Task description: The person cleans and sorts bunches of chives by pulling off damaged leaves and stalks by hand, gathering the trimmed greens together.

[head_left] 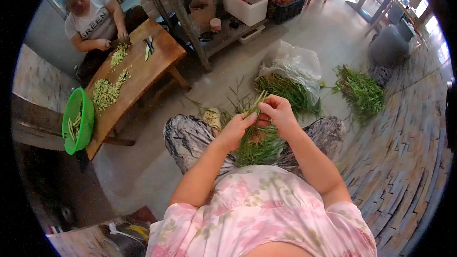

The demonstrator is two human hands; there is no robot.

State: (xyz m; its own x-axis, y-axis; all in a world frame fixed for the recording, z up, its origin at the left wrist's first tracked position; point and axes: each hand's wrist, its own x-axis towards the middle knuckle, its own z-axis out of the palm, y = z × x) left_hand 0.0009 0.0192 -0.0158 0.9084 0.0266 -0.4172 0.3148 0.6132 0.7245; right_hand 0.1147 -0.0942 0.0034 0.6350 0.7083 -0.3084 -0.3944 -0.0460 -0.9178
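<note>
Both hands meet in front of my knees around a few thin green stems. My left hand pinches the stems low down, its fingers closed. Close beside it, my right hand has thumb and forefinger pressed together on the same stems. Below them, between my legs, lies a loose heap of long green leaves. A larger bunch of greens rests on the floor just beyond, partly inside a clear plastic bag. Another leafy pile lies farther right.
At the upper left a person cuts green pieces on a wooden table, beside a green basket. A shelf holds a white bin and a black crate. A grey bin stands at right.
</note>
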